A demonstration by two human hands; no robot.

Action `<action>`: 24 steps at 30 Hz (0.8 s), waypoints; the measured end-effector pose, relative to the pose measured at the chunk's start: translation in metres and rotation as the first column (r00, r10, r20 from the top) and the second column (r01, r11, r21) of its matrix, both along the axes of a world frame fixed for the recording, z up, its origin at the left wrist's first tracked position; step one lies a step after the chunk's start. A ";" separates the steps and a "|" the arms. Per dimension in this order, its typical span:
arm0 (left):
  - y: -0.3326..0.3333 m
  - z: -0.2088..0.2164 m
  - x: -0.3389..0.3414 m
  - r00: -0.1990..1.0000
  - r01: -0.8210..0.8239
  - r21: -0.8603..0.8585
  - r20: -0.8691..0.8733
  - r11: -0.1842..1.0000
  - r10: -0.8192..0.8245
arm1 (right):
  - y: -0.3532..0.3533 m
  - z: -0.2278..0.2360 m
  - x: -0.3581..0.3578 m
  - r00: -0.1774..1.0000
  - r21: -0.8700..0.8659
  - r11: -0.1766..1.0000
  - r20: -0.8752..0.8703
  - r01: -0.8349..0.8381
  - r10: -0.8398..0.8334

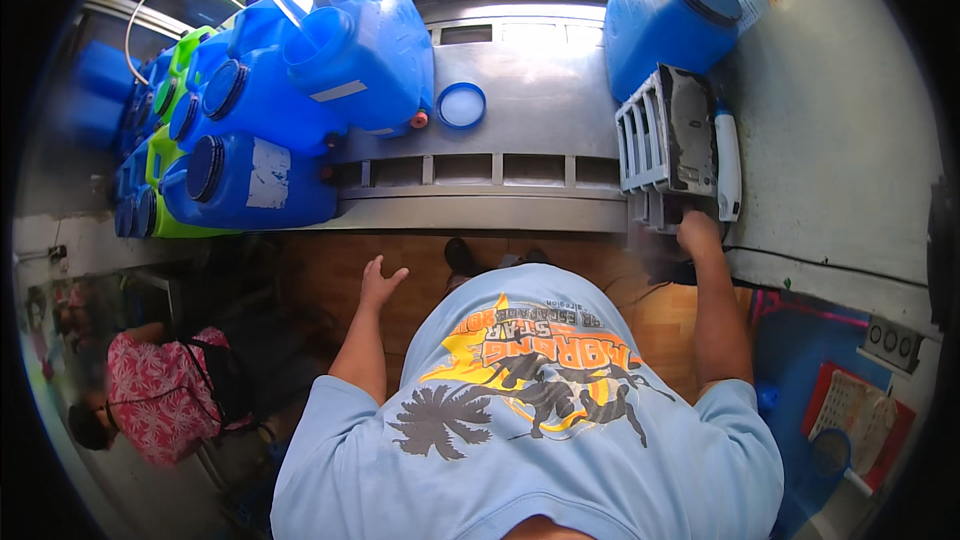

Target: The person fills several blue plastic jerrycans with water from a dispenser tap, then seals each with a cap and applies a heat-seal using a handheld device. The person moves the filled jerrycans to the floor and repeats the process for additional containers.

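Observation:
My left hand [380,282] hangs over the floor before the counter's front edge, its fingers apart and nothing in it. At the right end of the counter my right hand [698,232] is closed at the near side of a white slotted rack [643,135]. Whatever its fingers grip is hidden in the dark area there. Beside the rack, against the wall, is a long white device [727,165]. A round blue lid [462,105], pale inside, lies on the steel counter [540,80]. Left of it stands an uncapped blue jug [320,45] with a thin tube entering its mouth.
Several blue and green jugs [250,185] crowd the counter's left side. Another large blue jug [660,25] stands at the far right. A dark cable [800,260] runs along the right wall towards a socket box [890,343]. At lower left a person [175,395] in a pink patterned shirt is nearby.

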State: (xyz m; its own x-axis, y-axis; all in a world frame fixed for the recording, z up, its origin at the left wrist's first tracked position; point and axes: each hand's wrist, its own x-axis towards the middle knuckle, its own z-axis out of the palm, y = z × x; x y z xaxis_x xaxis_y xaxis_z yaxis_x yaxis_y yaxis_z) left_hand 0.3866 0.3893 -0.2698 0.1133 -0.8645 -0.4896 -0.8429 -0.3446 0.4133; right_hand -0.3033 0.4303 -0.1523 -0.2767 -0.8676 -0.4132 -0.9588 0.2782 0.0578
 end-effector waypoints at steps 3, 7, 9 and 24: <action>0.008 0.003 0.001 1.000 -0.031 0.073 -0.001 0.997 0.031 | -0.006 -0.035 -0.007 0.994 -0.152 0.982 -0.009 0.109 -0.111; -0.010 0.013 -0.011 0.999 -0.051 0.090 -0.004 0.995 0.051 | -0.011 -0.060 -0.011 0.985 -0.211 0.962 0.015 0.173 -0.173; -0.023 0.015 -0.021 0.999 -0.014 0.021 -0.043 1.000 0.015 | -0.011 -0.068 -0.012 0.983 -0.274 0.945 0.013 0.179 -0.182; -0.092 0.050 -0.149 0.903 0.353 -0.195 -0.184 0.915 -0.388 | -0.001 -0.080 -0.015 0.958 -0.401 0.872 0.073 0.282 -0.277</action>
State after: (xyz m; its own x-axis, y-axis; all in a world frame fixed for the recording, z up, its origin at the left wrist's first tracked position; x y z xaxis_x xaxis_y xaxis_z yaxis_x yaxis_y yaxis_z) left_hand 0.2372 0.2978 -0.2195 -0.3224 -0.8893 -0.3243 -0.7822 0.0573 0.6204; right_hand -0.3179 0.4288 -0.2318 -0.5298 -0.8467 -0.0496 -0.8373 0.5314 -0.1284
